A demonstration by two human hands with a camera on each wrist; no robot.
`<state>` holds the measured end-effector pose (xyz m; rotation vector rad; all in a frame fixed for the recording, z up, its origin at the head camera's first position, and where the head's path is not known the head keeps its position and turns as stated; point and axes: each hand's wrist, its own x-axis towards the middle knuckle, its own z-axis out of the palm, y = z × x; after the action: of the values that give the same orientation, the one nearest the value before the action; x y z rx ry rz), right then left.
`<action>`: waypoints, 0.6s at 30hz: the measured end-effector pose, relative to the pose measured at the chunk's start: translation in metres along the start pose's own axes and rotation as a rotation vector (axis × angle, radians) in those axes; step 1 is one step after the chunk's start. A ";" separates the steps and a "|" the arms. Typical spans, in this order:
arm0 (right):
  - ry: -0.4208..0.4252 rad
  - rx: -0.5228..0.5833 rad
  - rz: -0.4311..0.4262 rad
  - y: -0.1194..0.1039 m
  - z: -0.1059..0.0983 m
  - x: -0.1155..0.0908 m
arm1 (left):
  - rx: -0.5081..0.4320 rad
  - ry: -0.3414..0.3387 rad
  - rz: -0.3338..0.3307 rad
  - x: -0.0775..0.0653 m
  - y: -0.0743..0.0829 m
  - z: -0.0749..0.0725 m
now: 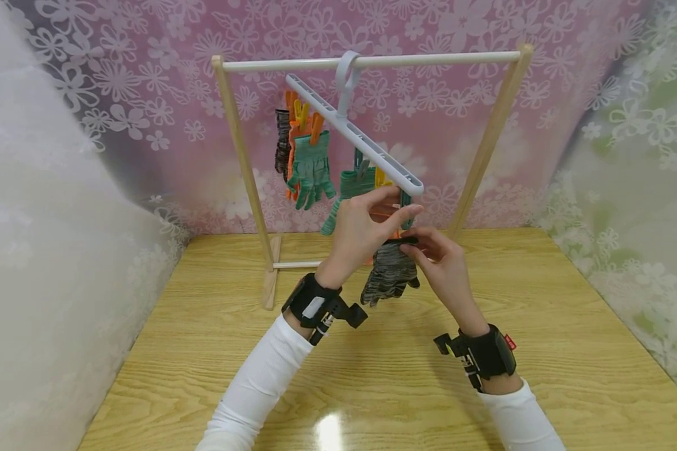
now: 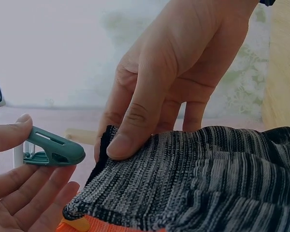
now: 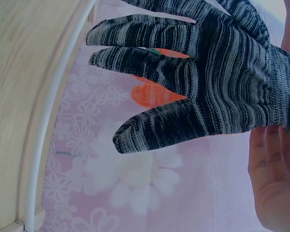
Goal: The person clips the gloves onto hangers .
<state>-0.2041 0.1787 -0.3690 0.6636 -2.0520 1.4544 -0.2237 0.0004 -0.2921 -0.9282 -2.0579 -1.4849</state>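
At the near end of the grey hanger (image 1: 367, 146), my left hand (image 1: 356, 228) pinches a dark green clothespin (image 1: 407, 210) between thumb and fingers. My right hand (image 1: 442, 260) holds the cuff of a black-and-grey knit glove (image 1: 392, 272), its thumb on the near side in the left wrist view. The glove (image 2: 179, 174) hangs fingers down, its cuff just below the clothespin (image 2: 55, 147); a small gap shows between them in the left wrist view. Behind it an orange glove (image 3: 154, 94) shows in part.
The hanger hooks over the white bar (image 1: 440, 59) of a wooden stand (image 1: 242, 156). Farther along it hang a green glove (image 1: 310, 169), an orange one and a dark one on orange and yellow clothespins. Another green glove (image 1: 352, 185) hangs just left of my left hand.
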 end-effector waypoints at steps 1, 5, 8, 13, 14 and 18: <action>0.004 0.002 -0.003 0.000 0.000 0.000 | 0.000 0.004 0.003 0.000 0.000 0.000; 0.017 -0.002 -0.012 -0.002 -0.002 0.002 | 0.005 0.015 0.006 0.000 0.000 0.000; 0.030 -0.014 -0.008 -0.003 -0.004 0.003 | 0.010 0.026 -0.006 0.001 0.001 -0.001; 0.058 -0.021 0.001 -0.004 -0.007 0.005 | 0.032 0.039 -0.028 0.000 0.003 -0.002; 0.062 -0.020 0.003 -0.004 -0.007 0.005 | 0.036 0.041 -0.032 0.000 0.003 -0.002; 0.069 -0.015 0.008 -0.005 -0.008 0.006 | 0.045 0.052 -0.032 0.000 0.003 -0.003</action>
<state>-0.2037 0.1839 -0.3592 0.5916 -2.0134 1.4452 -0.2217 -0.0020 -0.2890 -0.8346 -2.0696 -1.4580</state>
